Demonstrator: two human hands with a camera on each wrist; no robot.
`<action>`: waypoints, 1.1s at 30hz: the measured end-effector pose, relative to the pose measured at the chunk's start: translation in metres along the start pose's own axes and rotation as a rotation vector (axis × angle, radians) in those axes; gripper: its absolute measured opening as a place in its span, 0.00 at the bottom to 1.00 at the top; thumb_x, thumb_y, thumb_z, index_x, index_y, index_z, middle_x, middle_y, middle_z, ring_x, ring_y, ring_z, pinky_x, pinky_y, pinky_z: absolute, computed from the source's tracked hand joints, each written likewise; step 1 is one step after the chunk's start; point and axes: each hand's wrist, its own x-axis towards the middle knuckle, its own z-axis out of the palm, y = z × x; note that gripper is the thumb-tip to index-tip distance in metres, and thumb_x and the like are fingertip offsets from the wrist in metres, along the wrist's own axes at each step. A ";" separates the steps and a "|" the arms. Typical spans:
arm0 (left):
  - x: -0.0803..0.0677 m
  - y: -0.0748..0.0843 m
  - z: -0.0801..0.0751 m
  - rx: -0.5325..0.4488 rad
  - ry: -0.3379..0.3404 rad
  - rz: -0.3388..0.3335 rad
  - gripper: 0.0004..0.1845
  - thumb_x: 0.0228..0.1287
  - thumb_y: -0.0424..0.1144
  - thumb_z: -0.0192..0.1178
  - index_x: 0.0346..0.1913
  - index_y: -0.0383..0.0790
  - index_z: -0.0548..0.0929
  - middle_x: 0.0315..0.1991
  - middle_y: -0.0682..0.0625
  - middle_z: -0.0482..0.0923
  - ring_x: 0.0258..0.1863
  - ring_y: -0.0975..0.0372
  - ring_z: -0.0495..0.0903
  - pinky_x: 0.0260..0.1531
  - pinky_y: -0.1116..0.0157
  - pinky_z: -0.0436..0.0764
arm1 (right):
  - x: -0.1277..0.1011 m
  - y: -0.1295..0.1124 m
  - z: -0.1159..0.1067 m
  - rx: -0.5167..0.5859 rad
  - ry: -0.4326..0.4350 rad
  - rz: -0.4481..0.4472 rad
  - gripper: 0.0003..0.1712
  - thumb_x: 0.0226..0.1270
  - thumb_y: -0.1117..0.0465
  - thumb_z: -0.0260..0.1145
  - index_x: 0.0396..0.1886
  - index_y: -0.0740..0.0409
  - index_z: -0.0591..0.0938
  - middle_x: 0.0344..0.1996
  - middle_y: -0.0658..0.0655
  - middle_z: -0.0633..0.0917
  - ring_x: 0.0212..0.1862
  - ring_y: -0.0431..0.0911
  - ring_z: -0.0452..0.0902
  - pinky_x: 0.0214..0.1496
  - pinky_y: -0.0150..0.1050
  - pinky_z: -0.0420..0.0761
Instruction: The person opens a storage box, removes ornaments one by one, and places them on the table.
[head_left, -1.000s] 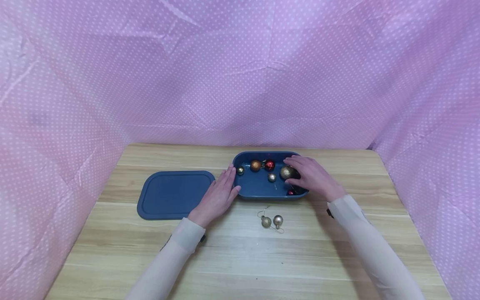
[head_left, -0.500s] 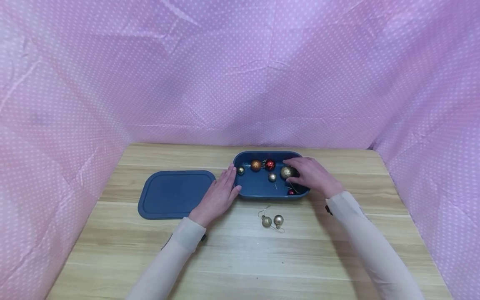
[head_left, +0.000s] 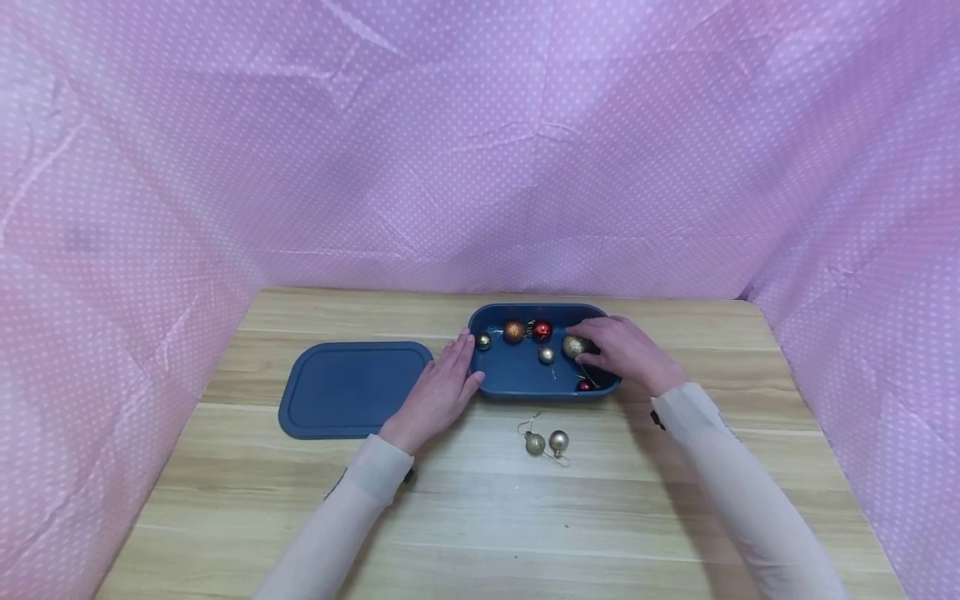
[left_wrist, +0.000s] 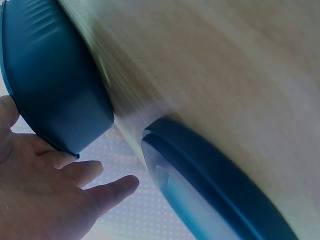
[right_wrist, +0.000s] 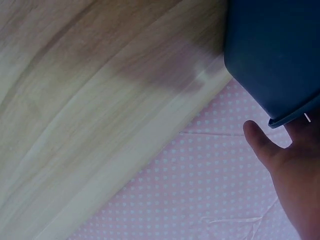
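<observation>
A dark blue rectangular box (head_left: 517, 390) holds several Christmas baubles. Among them are an orange bauble (head_left: 513, 332), a shiny red bauble (head_left: 542, 330), small gold baubles (head_left: 546, 356) and a dark red one (head_left: 583, 386). My right hand (head_left: 626, 354) reaches over the box's right end. Its thumb and forefinger pinch a large glittery gold bauble (head_left: 573, 347) inside; the right wrist view hides those fingertips behind the box wall. With fingers fairly straight, my left hand (head_left: 437, 390) rests against the box's left end. The left wrist view shows its fingers (left_wrist: 82, 172) at the rim.
A dark blue lid (head_left: 352, 387) lies flat on the wooden table (head_left: 465, 533), left of the box. In front of the box sit a glittery gold bauble (head_left: 535, 444) and a smooth one (head_left: 558, 441), both with string loops. Pink dotted cloth (head_left: 480, 167) surrounds the table.
The right hand's thumb and forefinger have drawn closer around the large gold bauble. The left hand stays against the box.
</observation>
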 end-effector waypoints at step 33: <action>0.001 0.000 0.000 0.004 0.002 -0.002 0.37 0.85 0.56 0.39 0.84 0.39 0.45 0.85 0.47 0.39 0.82 0.48 0.47 0.74 0.38 0.57 | -0.028 -0.022 -0.010 0.183 0.279 0.081 0.32 0.66 0.55 0.76 0.65 0.68 0.81 0.59 0.68 0.84 0.61 0.66 0.79 0.65 0.62 0.74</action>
